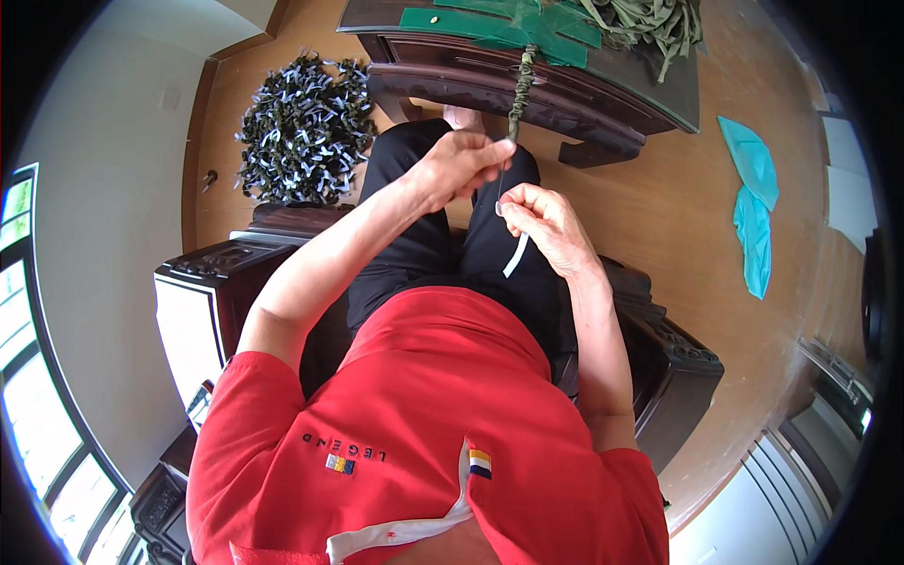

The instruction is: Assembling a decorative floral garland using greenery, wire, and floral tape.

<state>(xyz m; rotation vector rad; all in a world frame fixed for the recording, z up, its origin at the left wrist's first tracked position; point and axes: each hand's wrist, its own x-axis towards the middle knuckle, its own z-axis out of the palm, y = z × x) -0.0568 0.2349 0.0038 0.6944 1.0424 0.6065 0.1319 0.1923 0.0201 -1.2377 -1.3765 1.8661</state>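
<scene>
An olive-green gathered fabric strip (522,89) stretches from the table's edge down toward my lap. Its lower end is pinched between the fingers of my left hand (460,168). Just below and to the right, my right hand (549,222) is closed in a pinch on a narrow white strip (516,256), whose loose end hangs over my thigh. A thin dark line (500,184) runs between the two hands; whether it is thread or cord I cannot make out. The far end of the fabric strip meets green tape (563,47) on the tabletop.
A dark wooden table (414,52) stands before my knees, with a heap of olive fabric strips (650,24) on its right. A pile of dark and white bits (306,130) lies on the floor at left. Turquoise cloth (751,212) is on the floor at right. Carved chair arms (664,353) flank me.
</scene>
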